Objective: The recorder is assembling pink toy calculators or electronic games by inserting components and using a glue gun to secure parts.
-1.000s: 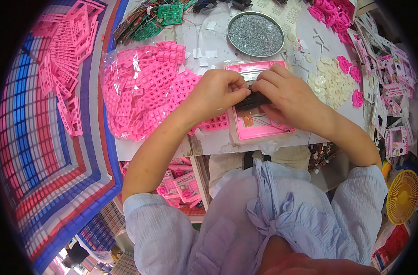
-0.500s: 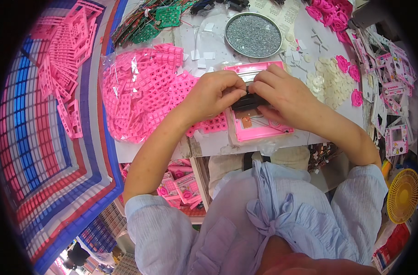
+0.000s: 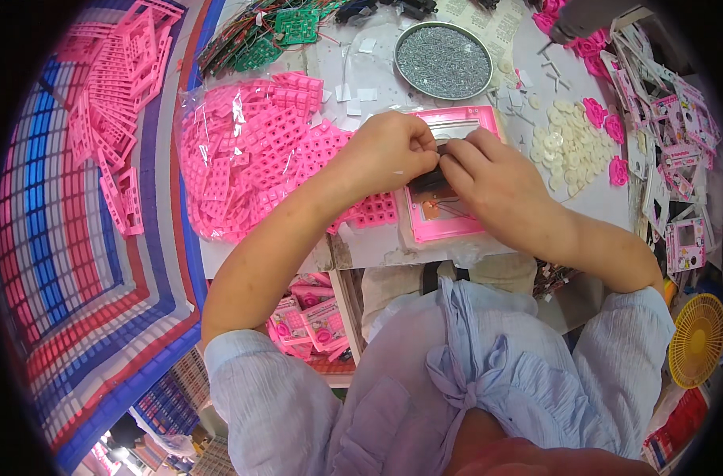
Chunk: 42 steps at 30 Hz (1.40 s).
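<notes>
A pink rectangular plastic casing (image 3: 437, 230) lies in front of me on the table, with a tan piece and thin wires inside it. Across its middle sits a black part (image 3: 430, 182), mostly covered by my fingers. My left hand (image 3: 393, 155) pinches at the upper edge of this black part, its fingers bent together. From the other side my right hand (image 3: 496, 174) has its fingertips closed on the same part, close beside the left fingertips. What exactly lies between the fingertips is hidden.
A round tray of small screws (image 3: 443, 60) stands beyond the casing. Left lies a clear bag of pink button pieces (image 3: 246, 159); green circuit boards (image 3: 296, 26) are behind it. White discs (image 3: 572, 147) lie at right. A dark grey tool (image 3: 568, 24) shows at the top right.
Both hands have shifted slightly, and the left wrist has turned over the casing's edge. The dark grey tool has come into view at the top right.
</notes>
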### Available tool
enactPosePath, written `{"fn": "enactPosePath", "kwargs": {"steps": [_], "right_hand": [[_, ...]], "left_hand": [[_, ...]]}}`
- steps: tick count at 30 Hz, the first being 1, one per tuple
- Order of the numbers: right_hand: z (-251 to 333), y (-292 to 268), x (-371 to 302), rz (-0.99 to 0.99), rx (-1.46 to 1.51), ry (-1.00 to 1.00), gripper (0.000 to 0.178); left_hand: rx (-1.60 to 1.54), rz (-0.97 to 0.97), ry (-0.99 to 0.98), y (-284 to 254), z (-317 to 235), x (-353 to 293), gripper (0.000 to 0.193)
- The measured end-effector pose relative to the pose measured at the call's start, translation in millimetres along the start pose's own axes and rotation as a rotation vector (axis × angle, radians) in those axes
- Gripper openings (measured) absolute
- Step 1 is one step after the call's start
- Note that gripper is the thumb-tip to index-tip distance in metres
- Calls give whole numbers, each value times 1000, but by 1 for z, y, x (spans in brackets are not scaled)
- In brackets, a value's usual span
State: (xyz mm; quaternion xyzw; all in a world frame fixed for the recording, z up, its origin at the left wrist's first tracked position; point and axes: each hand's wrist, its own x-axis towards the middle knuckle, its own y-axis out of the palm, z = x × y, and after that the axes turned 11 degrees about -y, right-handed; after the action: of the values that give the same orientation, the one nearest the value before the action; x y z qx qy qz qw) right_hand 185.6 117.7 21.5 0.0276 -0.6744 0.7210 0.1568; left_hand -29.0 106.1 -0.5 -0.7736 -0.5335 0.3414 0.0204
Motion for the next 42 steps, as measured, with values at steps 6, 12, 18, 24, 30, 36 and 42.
{"fn": "enactPosePath", "kwargs": {"steps": [6, 12, 18, 24, 30, 36, 42], "right_hand": [[-4, -5, -3, 14, 40, 25, 33], [-21, -7, -12, -103, 293, 68, 48], [-57, -37, -37, -431, 300, 194, 39], [-105, -59, -40, -878, 537, 364, 33], [-75, -27, -27, -303, 452, -18, 48], [-46, 10, -19, -164, 522, 40, 47], [-35, 7, -16, -157, 391, 62, 43]], "left_hand": [[42, -85, -34, 8, -13, -6, 11], [-253, 11, -150, 13, 2, -1, 15], [99, 37, -41, -24, -25, 1, 17], [571, -456, 290, -45, -40, 44, 19], [535, -147, 177, -18, -35, -5, 19], [402, -148, 238, -8, -11, -22, 14], [435, -379, 505, 3, 0, -23, 7]]}}
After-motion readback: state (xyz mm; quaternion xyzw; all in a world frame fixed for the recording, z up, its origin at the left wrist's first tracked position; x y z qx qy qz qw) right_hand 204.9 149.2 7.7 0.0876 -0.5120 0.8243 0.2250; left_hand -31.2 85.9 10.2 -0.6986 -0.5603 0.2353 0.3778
